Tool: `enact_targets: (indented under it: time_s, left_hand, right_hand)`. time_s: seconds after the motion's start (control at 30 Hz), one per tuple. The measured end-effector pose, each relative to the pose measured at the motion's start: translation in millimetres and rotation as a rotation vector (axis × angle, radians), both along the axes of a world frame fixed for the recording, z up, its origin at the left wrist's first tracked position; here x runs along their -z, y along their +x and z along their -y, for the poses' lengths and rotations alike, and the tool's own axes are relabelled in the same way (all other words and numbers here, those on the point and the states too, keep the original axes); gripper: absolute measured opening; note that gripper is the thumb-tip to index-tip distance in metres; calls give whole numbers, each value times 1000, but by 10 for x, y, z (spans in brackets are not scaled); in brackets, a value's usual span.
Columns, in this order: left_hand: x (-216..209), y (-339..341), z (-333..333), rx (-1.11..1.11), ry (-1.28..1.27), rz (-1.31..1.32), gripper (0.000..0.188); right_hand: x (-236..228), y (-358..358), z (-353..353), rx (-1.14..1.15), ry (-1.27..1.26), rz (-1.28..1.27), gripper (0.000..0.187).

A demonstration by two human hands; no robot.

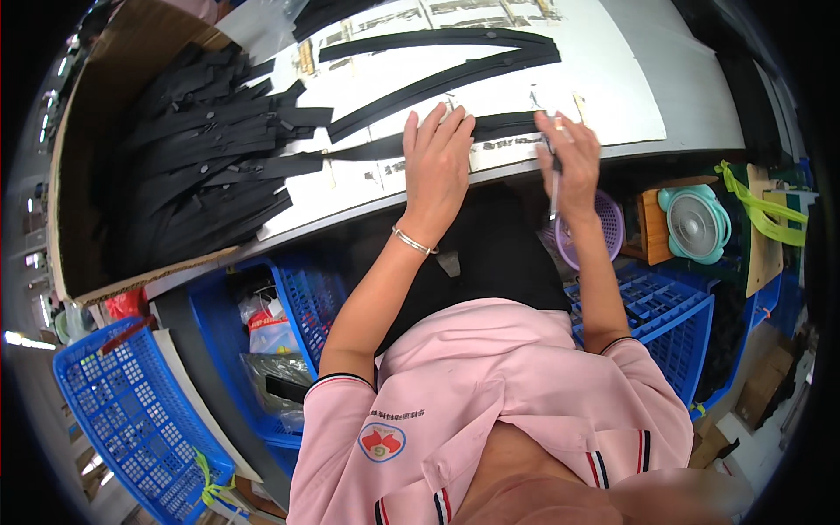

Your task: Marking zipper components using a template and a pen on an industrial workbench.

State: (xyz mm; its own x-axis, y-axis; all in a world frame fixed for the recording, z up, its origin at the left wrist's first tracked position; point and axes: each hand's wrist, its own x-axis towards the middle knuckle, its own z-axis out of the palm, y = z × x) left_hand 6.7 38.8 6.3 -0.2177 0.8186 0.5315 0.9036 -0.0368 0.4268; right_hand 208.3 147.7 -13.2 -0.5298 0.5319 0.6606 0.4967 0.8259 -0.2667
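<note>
A black strip [512,125] is pressed flat under the left hand [435,166], lying sideways near the tabletop's [665,105] front edge. A pen-like tool [554,179] is gripped in the right hand [573,162], at the strip's right end.

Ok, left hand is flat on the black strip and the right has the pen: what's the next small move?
Probably bring the pen tip down onto the black strip beside the left hand: that hand pins the strip flat on the white board, and the right hand holds the pen just above it.

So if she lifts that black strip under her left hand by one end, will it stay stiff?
Probably not. The black strip looks thin and flat, like the curving ones in the pile, so it would likely droop. It seems light; the left hand pins it flat.
</note>
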Motion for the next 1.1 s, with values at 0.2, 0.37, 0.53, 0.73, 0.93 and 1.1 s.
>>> enact_targets:
  time_s: [0.2,0.37,0.53,0.73,0.93,1.1]
  left_hand:
    - [39,-151,422,-119,-122,-98,36]
    - [93,-339,768,-268,-191,-97,53]
    - [124,-563,1006,-348,-174,-50,61]
    - [186,-545,1016,-396,-133,-49,59]
    - [216,-548,993,-405,-72,-78,58]
    - [200,-524,975,-406,-48,-64,57]
  right_hand:
    - [51,311,-284,97,34,-42,32]
    - [95,298,-248,98,-13,-89,29]
    - [32,285,-245,127,-33,-66,26]
    - [-432,-261,86,73,-601,-407,23]
    - [-597,-1186,471,-305,-925,-384,20]
    - [-400,-1734,583,-309,-1043,-271,21]
